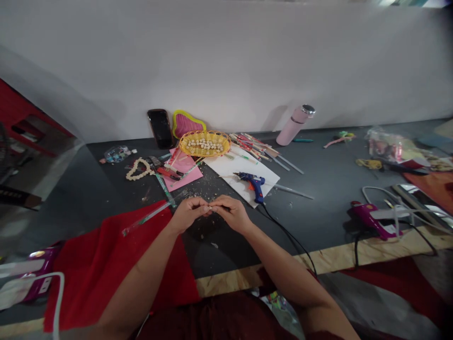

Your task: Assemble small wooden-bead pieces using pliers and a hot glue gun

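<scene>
My left hand (189, 213) and my right hand (232, 212) meet fingertip to fingertip over the dark table. Both are closed in a pinch on a small pale piece (210, 208), mostly hidden by the fingers and too small to name. Pale crumbs lie around and beyond the fingers. Right of my right hand, a blue glue gun (255, 184) rests on a white sheet (230, 171). Farther back stands a yellow woven basket (184, 150) holding several small pale pieces. Red-handled pliers (167, 172) lie on pink paper (191, 177), near a heart-shaped outline of pale pieces (138, 161).
A red cloth (116, 255) covers the table's left front. Clear glue sticks (293, 191) and wrapped sticks (253, 146) lie behind. A phone (160, 128) leans on the wall; a pink flask (295, 125) stands tilted in view. A magenta device (377, 219) with cables sits right.
</scene>
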Action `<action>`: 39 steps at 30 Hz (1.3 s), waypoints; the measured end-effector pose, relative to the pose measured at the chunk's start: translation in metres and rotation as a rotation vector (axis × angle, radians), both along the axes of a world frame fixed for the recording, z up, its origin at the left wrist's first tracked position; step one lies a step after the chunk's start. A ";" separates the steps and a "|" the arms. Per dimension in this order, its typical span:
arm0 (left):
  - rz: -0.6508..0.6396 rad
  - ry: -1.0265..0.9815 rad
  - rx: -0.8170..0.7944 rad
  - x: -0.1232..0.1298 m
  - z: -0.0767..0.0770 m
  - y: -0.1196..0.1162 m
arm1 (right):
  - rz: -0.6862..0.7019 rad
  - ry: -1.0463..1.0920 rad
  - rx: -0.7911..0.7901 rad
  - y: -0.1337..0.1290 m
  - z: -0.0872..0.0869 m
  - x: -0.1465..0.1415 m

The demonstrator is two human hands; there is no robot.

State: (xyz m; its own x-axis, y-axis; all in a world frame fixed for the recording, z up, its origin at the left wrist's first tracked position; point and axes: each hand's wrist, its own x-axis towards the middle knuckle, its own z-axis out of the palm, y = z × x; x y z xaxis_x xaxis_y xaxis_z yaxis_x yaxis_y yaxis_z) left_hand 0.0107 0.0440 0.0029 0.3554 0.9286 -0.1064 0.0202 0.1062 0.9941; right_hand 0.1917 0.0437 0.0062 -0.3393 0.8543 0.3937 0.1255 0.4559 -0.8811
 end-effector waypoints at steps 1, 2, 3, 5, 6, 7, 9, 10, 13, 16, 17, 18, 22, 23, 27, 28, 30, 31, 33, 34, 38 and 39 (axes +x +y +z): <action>0.008 -0.008 -0.006 0.001 -0.001 0.000 | -0.003 -0.002 0.004 0.000 0.000 0.000; 0.020 -0.020 -0.014 0.002 -0.001 -0.001 | -0.007 -0.007 0.012 -0.001 0.000 -0.001; 0.033 -0.034 -0.024 0.003 -0.002 -0.001 | -0.011 -0.015 0.024 -0.001 0.000 -0.001; 0.059 -0.068 -0.041 0.005 -0.003 -0.001 | -0.030 -0.033 0.056 -0.002 0.000 -0.001; 0.069 -0.086 -0.050 0.007 -0.004 -0.002 | -0.047 -0.041 0.073 -0.003 0.000 -0.001; 0.078 -0.106 -0.060 0.008 -0.004 -0.002 | -0.067 -0.048 0.091 -0.003 0.000 -0.001; 0.091 -0.149 -0.085 0.010 -0.003 -0.003 | -0.102 -0.059 0.121 -0.004 0.000 -0.002; 0.096 -0.170 -0.100 0.011 -0.003 -0.003 | -0.112 -0.064 0.131 -0.004 0.000 -0.002; 0.107 -0.215 -0.135 0.012 0.000 -0.004 | -0.118 -0.074 0.151 -0.005 0.001 -0.003; 0.114 -0.259 -0.165 0.013 0.002 -0.004 | -0.135 -0.080 0.159 -0.005 0.000 -0.003; 0.113 -0.275 -0.177 0.013 0.002 -0.005 | -0.144 -0.083 0.158 -0.005 0.000 -0.003; 0.111 -0.287 -0.187 0.012 0.002 -0.005 | -0.153 -0.086 0.157 -0.004 0.000 -0.002; 0.093 -0.307 -0.200 0.011 0.001 -0.005 | -0.202 -0.086 0.170 -0.004 -0.001 -0.001; 0.088 -0.310 -0.196 0.011 0.000 -0.005 | -0.214 -0.086 0.178 -0.004 -0.001 -0.001; 0.099 -0.291 -0.168 0.011 0.000 -0.005 | -0.202 -0.087 0.211 -0.005 -0.003 -0.001; 0.106 -0.275 -0.156 0.011 0.000 -0.005 | -0.186 -0.085 0.216 -0.005 -0.004 -0.001; 0.109 -0.240 -0.134 0.010 0.000 -0.004 | -0.156 -0.078 0.215 -0.005 -0.005 -0.001; 0.105 -0.224 -0.124 0.010 0.001 -0.004 | -0.145 -0.078 0.211 -0.004 -0.006 -0.001; 0.086 -0.198 -0.106 0.009 0.002 -0.004 | -0.121 -0.081 0.206 -0.003 -0.006 0.000; 0.072 -0.186 -0.099 0.008 0.003 -0.004 | -0.104 -0.085 0.208 -0.003 -0.006 0.000; 0.036 -0.151 -0.100 0.006 0.005 -0.004 | -0.033 -0.122 0.231 -0.002 -0.003 0.002; 0.036 -0.153 -0.109 0.006 0.006 -0.004 | -0.031 -0.130 0.233 -0.002 -0.002 0.002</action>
State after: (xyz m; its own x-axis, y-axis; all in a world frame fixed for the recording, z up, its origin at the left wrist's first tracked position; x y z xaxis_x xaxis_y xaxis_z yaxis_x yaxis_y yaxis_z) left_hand 0.0170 0.0395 0.0087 0.3421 0.9269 -0.1546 -0.1361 0.2116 0.9678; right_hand 0.1940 0.0418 0.0040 -0.3749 0.7564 0.5361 0.2474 0.6389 -0.7284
